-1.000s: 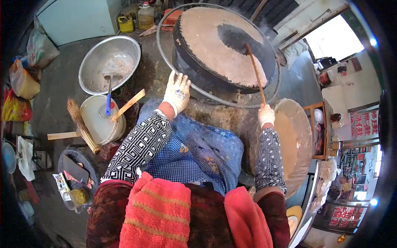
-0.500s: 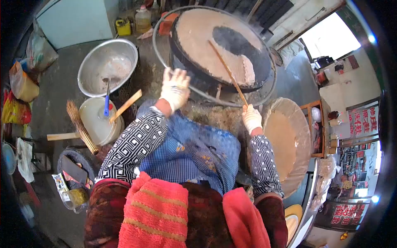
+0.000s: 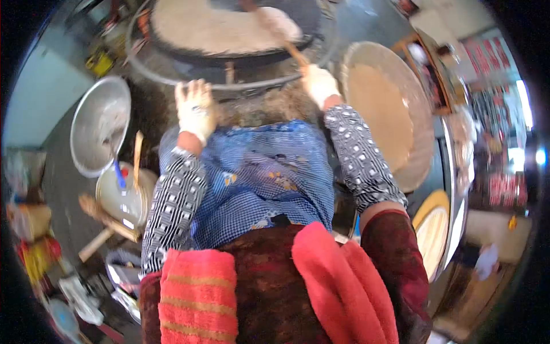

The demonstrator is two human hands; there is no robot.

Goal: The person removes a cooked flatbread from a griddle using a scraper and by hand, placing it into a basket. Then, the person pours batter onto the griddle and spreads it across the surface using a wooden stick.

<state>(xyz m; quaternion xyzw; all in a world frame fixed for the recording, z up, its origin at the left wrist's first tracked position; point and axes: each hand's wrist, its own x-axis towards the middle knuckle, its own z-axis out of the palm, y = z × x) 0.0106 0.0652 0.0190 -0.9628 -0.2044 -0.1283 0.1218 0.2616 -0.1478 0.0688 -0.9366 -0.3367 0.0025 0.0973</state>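
Observation:
My right hand, in a pale glove, grips the near end of a long wooden stick. The stick's far part is blurred and reaches over the round black griddle. Pale batter covers much of the griddle, with dark surface showing at the back and right. My left hand, also gloved, has its fingers stretched out at the near side of the metal ring around the griddle. Whether the fingertips touch the ring, I cannot tell.
To the right stands a large plastic-lined basin of tan batter, with a stack of round flat sheets nearer me. On the left are a metal bowl, a bucket with utensils, and a brush.
My view has shifted, so the griddle sits higher in the picture. The stick has swung across the batter towards its right part. My left hand remains near the ring, fingers outstretched.

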